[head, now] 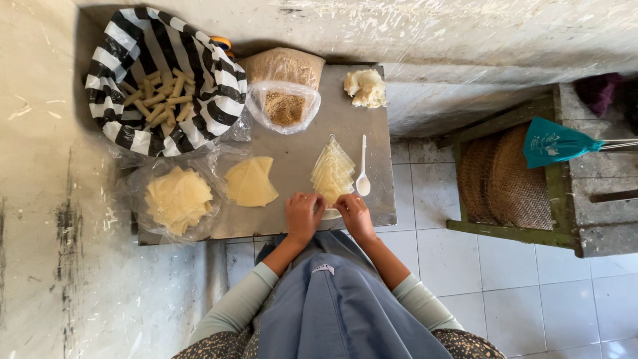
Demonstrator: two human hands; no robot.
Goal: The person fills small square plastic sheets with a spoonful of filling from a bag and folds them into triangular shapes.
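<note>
Both hands, left (302, 216) and right (354, 214), sit close together, fingers curled downward, forearms converging from the body.

A clear plastic bag (284, 106) with brown crumbs sits at twelve o'clock on the grey metal table (299, 156), its top open and rolled down. Another clear plastic bag (174, 199) lies flat at nine o'clock, under a pile of pale yellow wrapper sheets. At three o'clock, off the table, a teal plastic packet (551, 142) with small pale print rests on a green wooden crate (512, 229).
</note>
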